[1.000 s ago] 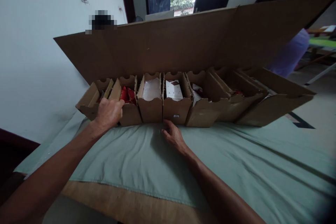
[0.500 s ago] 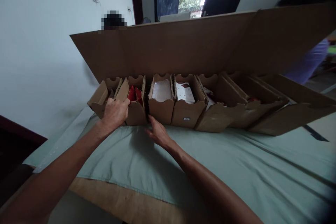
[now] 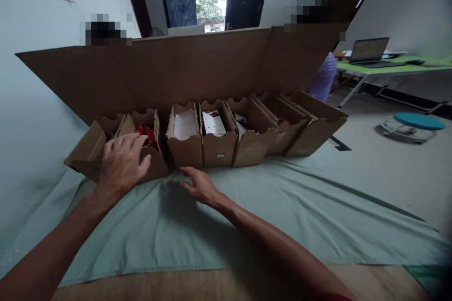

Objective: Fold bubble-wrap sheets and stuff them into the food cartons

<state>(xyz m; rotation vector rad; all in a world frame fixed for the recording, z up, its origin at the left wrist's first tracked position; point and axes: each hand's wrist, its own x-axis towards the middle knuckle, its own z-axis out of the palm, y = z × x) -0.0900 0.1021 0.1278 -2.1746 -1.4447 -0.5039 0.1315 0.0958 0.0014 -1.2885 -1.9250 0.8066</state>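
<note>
Several open-topped cardboard bins stand side by side in a row. My left hand (image 3: 123, 157) is open, thumb apart, in front of the second bin from the left (image 3: 155, 167); its fingertips reach the bin's front rim, though I cannot tell if they touch. Inside that bin lie red packets (image 3: 150, 135). My right hand (image 3: 201, 186) is open and empty, low by the front bottom edge of the third bin (image 3: 185, 153), which holds a clear-wrapped pale item (image 3: 185, 124). A white printed box (image 3: 213, 124) sits in the fourth bin (image 3: 219, 147).
A tall cardboard panel (image 3: 197, 63) rises behind the bins. Pale green cloth (image 3: 282, 216) covers the table. Two people are partly visible behind the panel. At right are a blue-topped stool (image 3: 418, 121) and a laptop (image 3: 370, 51) on a green table (image 3: 438, 61).
My left hand has loosened from the second bin's rim, and its fingers have spread. My right hand has drawn slightly away from the gap between bins. The view has swung right.
</note>
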